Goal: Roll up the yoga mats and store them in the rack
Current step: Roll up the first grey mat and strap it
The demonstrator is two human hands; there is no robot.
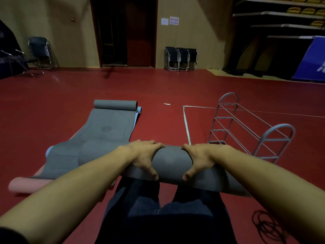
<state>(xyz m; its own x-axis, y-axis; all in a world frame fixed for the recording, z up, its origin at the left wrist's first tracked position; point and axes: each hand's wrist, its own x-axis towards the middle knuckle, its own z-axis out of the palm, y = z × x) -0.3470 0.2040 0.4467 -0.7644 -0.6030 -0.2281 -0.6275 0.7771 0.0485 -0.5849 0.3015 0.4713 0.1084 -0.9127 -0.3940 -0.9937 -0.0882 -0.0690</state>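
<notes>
both hands, left hand [142, 158] & right hand [199, 160], grasp the rolled grey mat [171, 162] at frame centre, above the knees. flat grey mat [107, 127] w/ pink roll [26, 185] at left, wire rack [249, 131] at right, well apart. red floor [167, 88], folded chairs [181, 59] by the back wall.

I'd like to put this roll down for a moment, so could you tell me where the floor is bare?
Bare red floor lies between the flat grey yoga mat and the grey wire rack. Left is crowded with overlapping grey, blue and pink mats.
</notes>
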